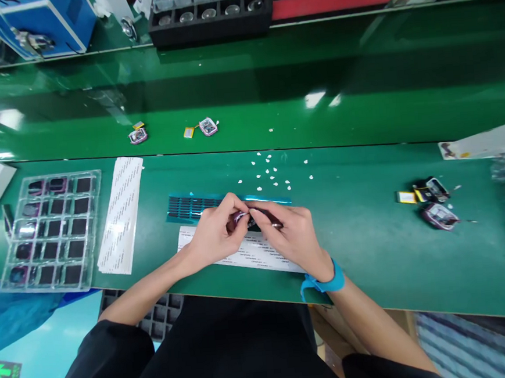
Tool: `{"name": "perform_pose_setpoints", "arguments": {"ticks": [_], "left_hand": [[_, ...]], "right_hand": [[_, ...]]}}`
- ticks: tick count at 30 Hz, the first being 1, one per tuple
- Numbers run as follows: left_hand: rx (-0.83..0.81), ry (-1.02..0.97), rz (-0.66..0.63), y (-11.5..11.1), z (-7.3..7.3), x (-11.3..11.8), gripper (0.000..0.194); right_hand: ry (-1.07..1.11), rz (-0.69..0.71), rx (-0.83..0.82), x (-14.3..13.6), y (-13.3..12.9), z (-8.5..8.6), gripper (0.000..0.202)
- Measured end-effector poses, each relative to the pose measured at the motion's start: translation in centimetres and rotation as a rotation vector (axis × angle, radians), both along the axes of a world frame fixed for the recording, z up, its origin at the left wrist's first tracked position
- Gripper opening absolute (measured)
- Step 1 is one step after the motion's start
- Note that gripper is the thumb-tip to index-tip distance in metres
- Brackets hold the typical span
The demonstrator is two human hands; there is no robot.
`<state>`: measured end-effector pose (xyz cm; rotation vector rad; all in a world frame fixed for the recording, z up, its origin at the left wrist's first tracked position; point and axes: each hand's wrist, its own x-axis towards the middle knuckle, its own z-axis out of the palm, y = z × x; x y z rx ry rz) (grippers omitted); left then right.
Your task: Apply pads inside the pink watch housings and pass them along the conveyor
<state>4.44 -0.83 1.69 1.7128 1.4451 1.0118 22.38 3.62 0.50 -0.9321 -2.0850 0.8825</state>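
Observation:
Near the middle of the bench, my left hand [217,231] is closed round a small purple-rimmed device [238,217], most of it covered by the fingers. Close against it on the right, my right hand [291,232] pinches a dark, slender tool [277,225], whose tip meets the device between both hands. A blue band circles the right wrist. Under the hands lies a white printed label sheet [257,254]. Just behind them is a blue film strip with black pieces [188,209]. Several small white tabs [272,177] are scattered farther back.
At the left are a clear compartment tray [88,277] and a stack of white strips [120,217]. Opened devices with yellow batteries [440,216] sit at the right; two more opened devices [208,126] lie at the back. A white box [485,140] stands far right.

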Motion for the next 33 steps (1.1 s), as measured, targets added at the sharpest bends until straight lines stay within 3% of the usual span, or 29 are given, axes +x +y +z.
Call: {"name": "perform_pose_setpoints", "arguments": {"ticks": [4,11,19,23,27,30,33], "left_hand": [[-0.033,0.009,0.001,0.0,-0.1,0.1,0.006],[-0.098,-0.048,0.020,-0.1,-0.3,0.5,0.013],[-0.111,-0.094,0.016,-0.3,-0.5,0.6,0.016],[-0.123,-0.153,0.026,-0.3,-0.8,0.8,0.018],[-0.093,-0.155,-0.041,-0.6,-0.5,0.9,0.016],[-0.062,-0.049,-0.187,-1.0,-0.5,1.1,0.018],[-0.002,0.067,-0.299,-1.4,-1.2,1.5,0.021]], "right_hand": [[0.021,-0.054,-0.231,-0.2,0.1,0.4,0.022],[0.132,-0.103,-0.364,-0.4,0.2,0.1,0.025],[0.243,-0.041,-0.544,-0.7,0.3,0.5,0.031],[0.232,-0.084,-0.450,-0.5,0.4,0.5,0.033],[0.271,-0.060,-0.310,1.5,1.5,1.6,0.061],[0.380,-0.183,-0.133,3.8,2.3,2.9,0.081],[0.247,-0.332,0.027,5.7,1.8,3.1,0.085]]}}
